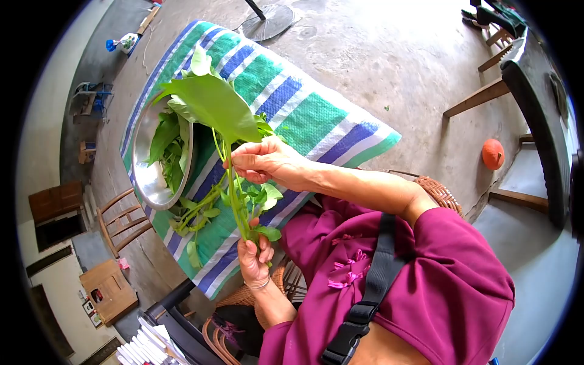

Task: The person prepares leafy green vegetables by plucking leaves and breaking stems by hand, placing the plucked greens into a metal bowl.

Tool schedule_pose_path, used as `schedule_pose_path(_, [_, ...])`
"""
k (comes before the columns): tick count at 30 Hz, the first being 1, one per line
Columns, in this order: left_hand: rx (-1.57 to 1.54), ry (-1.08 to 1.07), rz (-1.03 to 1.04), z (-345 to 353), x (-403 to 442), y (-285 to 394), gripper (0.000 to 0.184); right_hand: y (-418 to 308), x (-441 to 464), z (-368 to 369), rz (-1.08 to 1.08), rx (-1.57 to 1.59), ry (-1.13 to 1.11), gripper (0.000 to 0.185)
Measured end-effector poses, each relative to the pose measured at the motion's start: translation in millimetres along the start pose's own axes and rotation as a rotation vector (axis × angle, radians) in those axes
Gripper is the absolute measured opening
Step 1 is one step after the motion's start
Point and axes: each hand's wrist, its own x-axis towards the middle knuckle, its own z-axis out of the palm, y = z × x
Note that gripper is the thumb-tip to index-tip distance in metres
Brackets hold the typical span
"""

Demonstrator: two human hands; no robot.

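My left hand (254,258) is closed around the lower ends of a leafy green stem bunch (236,201), which stands upright. Higher up, the fingers of my right hand (264,159) pinch the same greens just below a broad leaf (216,106). Beyond the hands, a shiny metal basin (141,182) holds picked green leaves (173,146). More leafy stems (193,218) lie beside the basin on a green, blue and white striped woven sheet (316,125). Some greens behind the large leaf are hidden.
A wooden chair (125,222) stands past the sheet on the left. Wicker seating (441,194) shows near my right elbow. An orange-red round object (493,154) is on the concrete floor by a dark bench-like frame (535,128). A round stand base (267,23) stands at the top.
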Motion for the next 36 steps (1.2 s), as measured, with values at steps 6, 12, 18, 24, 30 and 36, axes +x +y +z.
schedule_pose_path(6, [0.097, 0.059, 0.037, 3.9, -9.4, 8.8, 0.059, 3.7, -7.6, -7.2, 0.062, 0.177, 0.083, 0.02])
schedule_pose_path(12, [0.189, 0.097, 0.083, 10.1, -15.0, 16.4, 0.056, 11.3, -22.0, -15.1, 0.144, 0.324, 0.134, 0.018])
schedule_pose_path(18, [0.225, 0.071, 0.097, 8.6, -16.7, 21.4, 0.056, 24.7, -25.2, -32.7, 0.213, 0.452, 0.163, 0.032])
schedule_pose_path(24, [0.242, 0.11, 0.067, 19.9, -17.4, 25.4, 0.055, 24.7, -25.1, -41.3, 0.223, 0.433, 0.158, 0.031])
schedule_pose_path(30, [0.244, 0.089, 0.051, 20.3, -16.8, 30.1, 0.054, 18.2, -22.5, -46.8, 0.097, 0.287, 0.375, 0.025])
schedule_pose_path(36, [0.205, 0.108, 0.049, 21.6, -9.0, 30.2, 0.055, 14.4, -25.3, -57.9, 0.09, 0.395, 0.413, 0.026])
